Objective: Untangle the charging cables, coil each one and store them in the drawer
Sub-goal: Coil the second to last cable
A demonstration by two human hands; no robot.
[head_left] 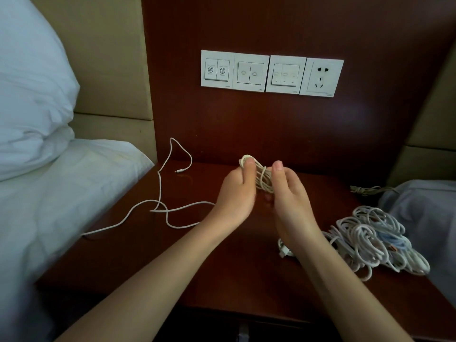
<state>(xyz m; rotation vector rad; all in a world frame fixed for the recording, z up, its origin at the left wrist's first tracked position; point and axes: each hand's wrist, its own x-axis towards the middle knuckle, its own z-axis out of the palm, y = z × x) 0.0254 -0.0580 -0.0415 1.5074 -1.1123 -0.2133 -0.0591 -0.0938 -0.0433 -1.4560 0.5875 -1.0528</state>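
A white charging cable point(262, 178) is partly wound into a small coil above the dark wooden nightstand point(222, 275). My left hand point(238, 193) grips one end of the coil, thumb over its top loop. My right hand point(288, 201) holds the coil's other side, thumb up. The cable's loose tail point(160, 198) trails left across the nightstand, its plug lying near the back. A tangled heap of white cables point(370, 240) lies at the right. The drawer front is barely visible at the bottom edge.
A bed with white sheet point(61, 193) and pillow point(29, 95) borders the nightstand on the left. Wall switches and a socket point(271, 72) sit on the wooden panel behind. A grey cloth point(424, 213) and a dark cord point(365, 190) lie at the right.
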